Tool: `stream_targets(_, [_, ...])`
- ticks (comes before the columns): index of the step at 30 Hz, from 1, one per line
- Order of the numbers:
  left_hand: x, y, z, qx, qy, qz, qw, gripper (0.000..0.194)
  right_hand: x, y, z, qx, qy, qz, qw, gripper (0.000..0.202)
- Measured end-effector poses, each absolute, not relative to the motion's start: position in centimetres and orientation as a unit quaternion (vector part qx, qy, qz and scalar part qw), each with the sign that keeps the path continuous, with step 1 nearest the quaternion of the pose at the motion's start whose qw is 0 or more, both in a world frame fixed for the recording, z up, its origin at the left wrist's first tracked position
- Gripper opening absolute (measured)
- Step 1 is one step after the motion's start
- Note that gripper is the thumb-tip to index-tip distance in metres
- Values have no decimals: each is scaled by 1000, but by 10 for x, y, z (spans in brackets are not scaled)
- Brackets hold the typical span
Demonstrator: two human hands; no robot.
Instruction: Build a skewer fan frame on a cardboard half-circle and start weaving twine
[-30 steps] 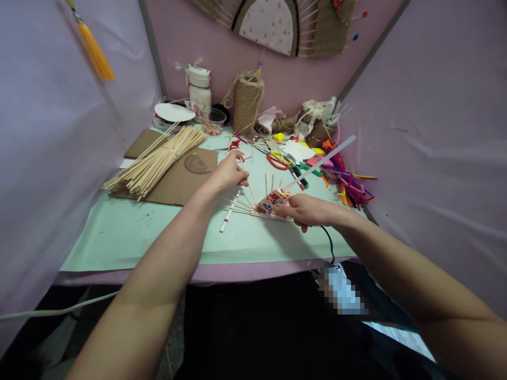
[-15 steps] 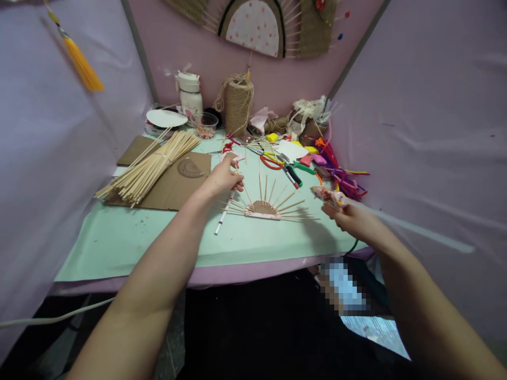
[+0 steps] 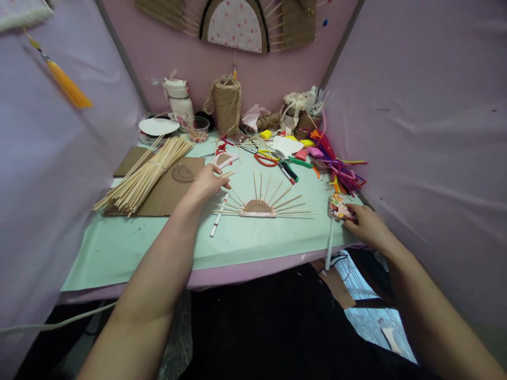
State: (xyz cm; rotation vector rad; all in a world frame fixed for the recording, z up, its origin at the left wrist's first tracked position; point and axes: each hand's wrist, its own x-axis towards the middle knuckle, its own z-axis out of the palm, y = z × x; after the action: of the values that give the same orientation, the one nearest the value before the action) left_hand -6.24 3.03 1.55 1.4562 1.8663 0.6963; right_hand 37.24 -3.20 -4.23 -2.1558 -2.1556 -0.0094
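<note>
My left hand is closed on thin wooden sticks, over the mat just left of a cardboard half-circle. Sticks fan out from that half-circle, and a pink-white strip runs along its straight edge. At the mat's right edge, the fingers of my right hand are closed on a glue gun with a floral cover. A long whitish glue stick hangs from the gun toward the table's front edge. A white marker lies left of the half-circle.
A tied bundle of sticks rests on cardboard at the left. Behind are a white bottle, a twine roll and a plastic cup. Scissors, pliers and coloured pipe cleaners lie right of centre.
My left hand has moved left, away from the half-circle. My right hand has lowered the glue gun to the mat's right side, and its glue stick now points downward. The view has shifted slightly.
</note>
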Motion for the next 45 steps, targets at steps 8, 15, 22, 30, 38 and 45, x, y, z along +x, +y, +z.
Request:
stream_targets(8, [-63,33,13,552,724,252,329,32,343,-50,-12,-717,-686,-107,63,57])
stream_targets(15, [-65,34,11,585,735,199,280,27,225,-84,-5,-515,-846,-18,135,40])
stream_targets(22, [-83,39,2,668,728,81,130,38,163,-86,-32,-438,-883,25,165,47])
stream_targets(30, [-86,40,3,686,716,28,130,39,154,-81,-43,-440,-880,25,179,46])
stream_targets(38, [-85,38,7,685,717,19,131,42,147,-78,-48,-458,-868,12,190,46])
stream_targets(45, [-86,39,6,689,716,12,109,45,147,-78,-50,-457,-868,13,192,48])
